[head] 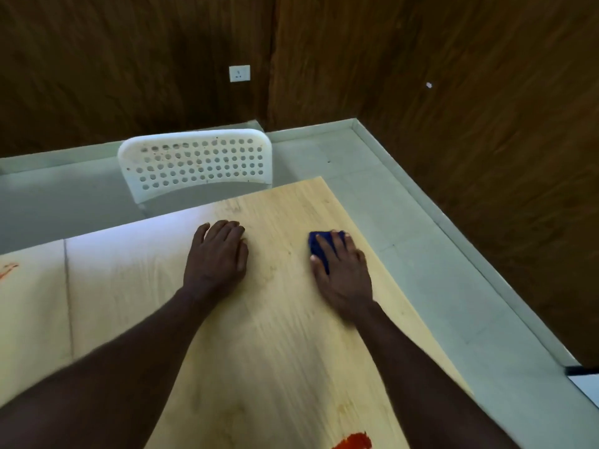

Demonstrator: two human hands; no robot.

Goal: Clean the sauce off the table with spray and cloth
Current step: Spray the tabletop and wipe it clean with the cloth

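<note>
Blue cloth lies bunched under your right hand, far out on the pale wooden table and close to its right edge. That hand is spread open and presses flat on the cloth, with nothing pinched or gripped. Your left hand is also open, palm down on bare wood just beside it and holding nothing. Judging by the surface, the stretch between and around your hands looks clean, with only faint streaks. The job is far from finished, though. A thick red sauce smear sits at the near edge of the view, well apart from the cloth and not yet wiped. A thinner orange-red mark shows at the far left. No spray bottle is in view, so you cannot tell whether those spots have been sprayed. Your hand hides most of the cloth. The part that shows suggests its long axis runs along your fingers, pointing away from you and roughly parallel to the table's right edge. The red smear runs crosswise, rising slightly to the right, and the bottom of the view cuts it off.
</note>
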